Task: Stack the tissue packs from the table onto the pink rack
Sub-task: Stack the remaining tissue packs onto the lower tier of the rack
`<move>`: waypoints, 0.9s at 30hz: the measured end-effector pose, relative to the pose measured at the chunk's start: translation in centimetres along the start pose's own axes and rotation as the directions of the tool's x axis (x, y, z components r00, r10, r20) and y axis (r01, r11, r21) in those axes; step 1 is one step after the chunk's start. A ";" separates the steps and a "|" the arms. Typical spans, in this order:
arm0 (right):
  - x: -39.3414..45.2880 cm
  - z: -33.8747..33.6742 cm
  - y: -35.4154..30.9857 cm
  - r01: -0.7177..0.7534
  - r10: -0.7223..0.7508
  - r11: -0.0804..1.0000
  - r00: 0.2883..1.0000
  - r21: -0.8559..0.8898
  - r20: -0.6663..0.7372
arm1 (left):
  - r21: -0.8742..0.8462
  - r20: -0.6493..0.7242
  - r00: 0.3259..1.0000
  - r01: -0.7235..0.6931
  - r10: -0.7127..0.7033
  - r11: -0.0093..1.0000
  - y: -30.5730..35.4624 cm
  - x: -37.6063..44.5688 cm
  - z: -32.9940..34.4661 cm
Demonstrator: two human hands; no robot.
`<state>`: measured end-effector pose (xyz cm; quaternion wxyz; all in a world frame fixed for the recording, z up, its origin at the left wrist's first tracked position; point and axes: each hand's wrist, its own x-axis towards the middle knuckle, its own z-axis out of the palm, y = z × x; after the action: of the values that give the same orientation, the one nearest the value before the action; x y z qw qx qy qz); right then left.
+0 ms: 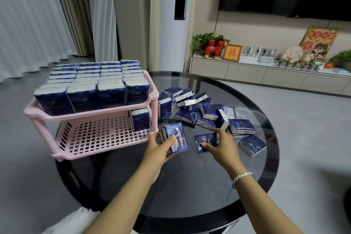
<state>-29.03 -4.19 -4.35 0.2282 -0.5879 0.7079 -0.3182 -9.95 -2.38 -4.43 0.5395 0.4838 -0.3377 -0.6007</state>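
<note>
Mid-gather: our left hand grips a small stack of packs, right hand fingers pinch another pack off the bench; next, load the pink rack lower shelf at centre-left.

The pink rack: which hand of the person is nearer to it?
Left. The left hand holds tissue packs just beside the front right corner of the pink rack. The right hand is farther right, gripping a single pack on the table.

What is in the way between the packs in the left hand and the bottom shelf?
Nothing visible. The left hand holds tissue packs beside the pink rack's open front; the lower shelf has only a few packs at its far right.
</note>
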 end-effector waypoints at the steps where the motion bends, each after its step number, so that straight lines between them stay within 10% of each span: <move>1: -0.3 0.2 -0.1 0.025 -0.025 0.997 1.000 0.073 0.000 | 0.017 0.000 1.000 -0.007 0.007 1.000 0.1 -0.1 0.0; 11: -1.4 -1.5 -2.4 0.085 -0.199 0.726 0.976 0.682 0.091 | 0.165 -0.031 0.999 -0.029 0.035 0.986 0.5 -0.7 -1.5; 23: -2.2 0.7 -5.4 0.333 -0.460 0.808 0.872 0.486 0.168 | 0.209 0.224 0.974 -0.005 -0.043 0.978 1.4 -2.3 -3.0; 27: -2.1 1.3 -5.4 0.090 -0.394 0.797 0.827 0.597 0.401 | 0.191 0.211 0.977 -0.053 0.012 0.980 1.5 -2.6 -4.7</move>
<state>-23.99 -2.98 -1.41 0.5217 -0.6468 0.4147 -0.3708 -5.17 0.43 -3.93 0.4607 0.4631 -0.4575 -0.6033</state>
